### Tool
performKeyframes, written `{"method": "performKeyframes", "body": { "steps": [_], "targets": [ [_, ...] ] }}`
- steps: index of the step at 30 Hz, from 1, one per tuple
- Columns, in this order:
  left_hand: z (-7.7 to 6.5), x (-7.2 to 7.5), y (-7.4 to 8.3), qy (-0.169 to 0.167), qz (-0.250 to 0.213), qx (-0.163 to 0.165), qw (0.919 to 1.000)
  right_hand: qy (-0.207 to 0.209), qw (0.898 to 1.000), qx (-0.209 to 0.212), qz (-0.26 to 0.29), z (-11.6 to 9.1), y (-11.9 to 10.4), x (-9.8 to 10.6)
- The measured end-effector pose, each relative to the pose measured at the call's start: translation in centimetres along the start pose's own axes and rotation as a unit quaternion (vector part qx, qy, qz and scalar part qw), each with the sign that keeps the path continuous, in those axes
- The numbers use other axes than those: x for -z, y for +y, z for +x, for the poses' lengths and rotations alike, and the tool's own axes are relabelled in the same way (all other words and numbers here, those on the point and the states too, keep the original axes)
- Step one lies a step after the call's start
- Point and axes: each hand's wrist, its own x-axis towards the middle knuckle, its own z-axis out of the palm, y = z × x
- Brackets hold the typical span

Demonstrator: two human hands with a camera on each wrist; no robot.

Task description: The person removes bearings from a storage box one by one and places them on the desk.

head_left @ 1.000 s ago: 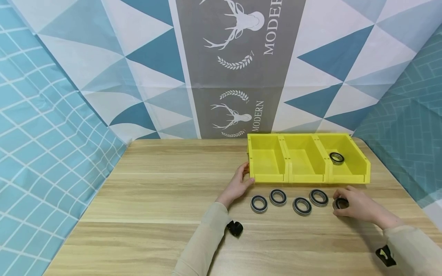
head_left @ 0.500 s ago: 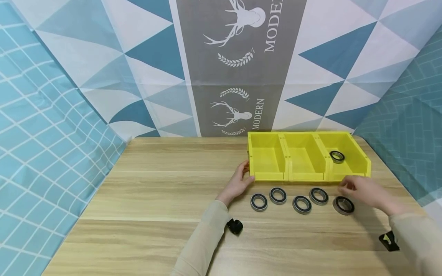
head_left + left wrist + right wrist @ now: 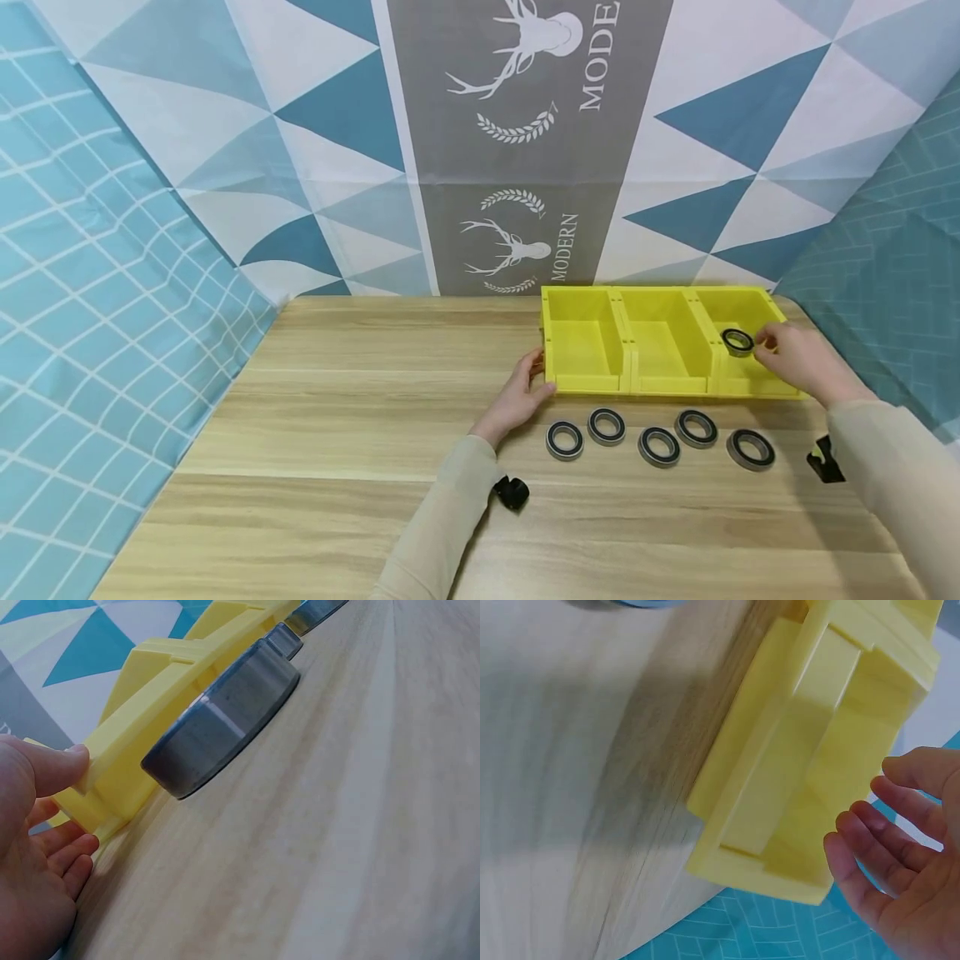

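Note:
A yellow storage bin [image 3: 588, 385] with three compartments stands at the back right of the table. My left hand [image 3: 519, 400] grips its left front corner; the left wrist view shows the thumb on the front edge and the fingers curled at the side. Over the right compartment is my right hand [image 3: 802, 358], fingertips close beside a ball bearing [image 3: 737, 342] in there. In the right wrist view that hand's fingers [image 3: 877, 847] are loosely bent, with nothing seen between them. Several black-and-silver bearings [image 3: 659, 447] lie in a loose row before the bin.
Wood-grain table [image 3: 322, 433] stretches to the left of the bin. A patterned backdrop [image 3: 495, 167] rises behind it, and blue tiled sheets [image 3: 90, 292] flank both sides. The bearing nearest the left hand [image 3: 225, 720] lies just off the bin's front.
My right hand has left the rightmost bearing on the table and moved up and forward, over the right compartment. That bearing stays on the table. The left hand keeps its grip.

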Motion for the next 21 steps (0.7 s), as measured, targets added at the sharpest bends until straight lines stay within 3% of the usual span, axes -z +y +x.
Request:
{"method": "performKeyframes", "body": {
  "steps": [13, 21],
  "targets": [
    [0.1, 0.1, 0.2, 0.008, -0.002, -0.002, 1.0, -0.044, 0.999, -0.021, 0.012, 3.0, -0.3, -0.6],
    [0.1, -0.3, 0.0, -0.002, 0.009, 0.006, 0.9999, -0.101, 0.994, -0.043, 0.009, 3.2, 0.1, -1.5]
  ]
}}
